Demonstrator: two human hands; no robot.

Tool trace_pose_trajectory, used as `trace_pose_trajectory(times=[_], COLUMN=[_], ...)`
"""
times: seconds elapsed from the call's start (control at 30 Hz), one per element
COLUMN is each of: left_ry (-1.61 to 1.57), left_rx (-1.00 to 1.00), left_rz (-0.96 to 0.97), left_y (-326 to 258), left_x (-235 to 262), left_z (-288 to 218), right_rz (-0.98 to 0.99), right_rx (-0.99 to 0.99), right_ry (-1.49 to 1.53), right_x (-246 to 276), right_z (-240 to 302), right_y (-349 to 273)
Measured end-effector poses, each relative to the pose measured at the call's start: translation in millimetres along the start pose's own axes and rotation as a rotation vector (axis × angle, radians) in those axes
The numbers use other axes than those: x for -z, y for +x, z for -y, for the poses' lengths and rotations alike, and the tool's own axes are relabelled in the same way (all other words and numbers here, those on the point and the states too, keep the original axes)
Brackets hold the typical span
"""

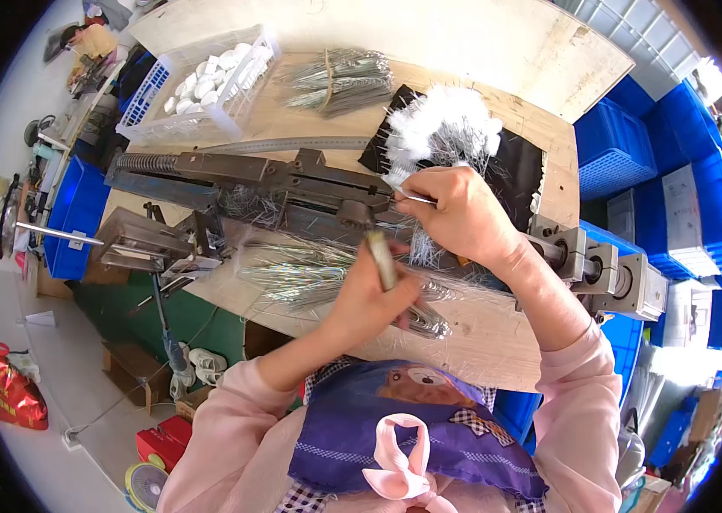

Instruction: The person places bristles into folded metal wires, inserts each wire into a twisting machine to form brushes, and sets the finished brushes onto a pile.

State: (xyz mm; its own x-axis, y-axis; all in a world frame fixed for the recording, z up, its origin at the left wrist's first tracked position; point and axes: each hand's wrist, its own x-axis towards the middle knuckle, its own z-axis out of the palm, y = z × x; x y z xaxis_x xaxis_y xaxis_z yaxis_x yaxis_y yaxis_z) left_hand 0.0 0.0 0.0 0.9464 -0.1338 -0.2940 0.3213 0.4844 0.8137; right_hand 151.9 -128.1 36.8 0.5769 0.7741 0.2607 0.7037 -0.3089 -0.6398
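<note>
pink sleeves [579,385], purple apron [412,427], checked shirt

A wooden bench [498,342] fills the middle of the room, with a second pale board [429,34] lying behind it. The floor [2,342] at the left is light grey and smooth, lit by bright daylight. On it sit a red bag [11,393], a small fan [146,486] and a cardboard box [135,368]. A blue crate [70,214] stands beside the bench at the left. At the right, more blue crates [613,150] are stacked near the bench, with grey boxes [677,214] beside them. A cluttered shelf [88,60] shows at the upper left.
</note>
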Motion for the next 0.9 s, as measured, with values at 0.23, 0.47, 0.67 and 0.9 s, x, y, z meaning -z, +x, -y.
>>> trace_pose_trajectory(times=[0.23,0.47,0.67,0.9], left_ry=[1.074,2.068,1.397,1.893], left_rx=[-0.495,-0.264,0.155,-0.368], left_rz=[-0.384,-1.694,-1.861,-1.598], left_y=[1.0,-171.5,-229.9,-150.4], left_x=[21.8,135.8,193.1,135.2], left_z=[22.9,35.5,30.4,67.4], right_rz=[-0.142,-0.033,-0.197,0.035], right_rx=[0.190,-0.223,-0.298,-0.358], right_ry=[-0.173,-0.190,-0.386,-0.629], right_x=[4.0,-19.8,-41.3,-38.7], right_z=[2.9,-10.7,-51.9,-75.2], right_y=[-17.1,-118.9,-102.8,-104.9])
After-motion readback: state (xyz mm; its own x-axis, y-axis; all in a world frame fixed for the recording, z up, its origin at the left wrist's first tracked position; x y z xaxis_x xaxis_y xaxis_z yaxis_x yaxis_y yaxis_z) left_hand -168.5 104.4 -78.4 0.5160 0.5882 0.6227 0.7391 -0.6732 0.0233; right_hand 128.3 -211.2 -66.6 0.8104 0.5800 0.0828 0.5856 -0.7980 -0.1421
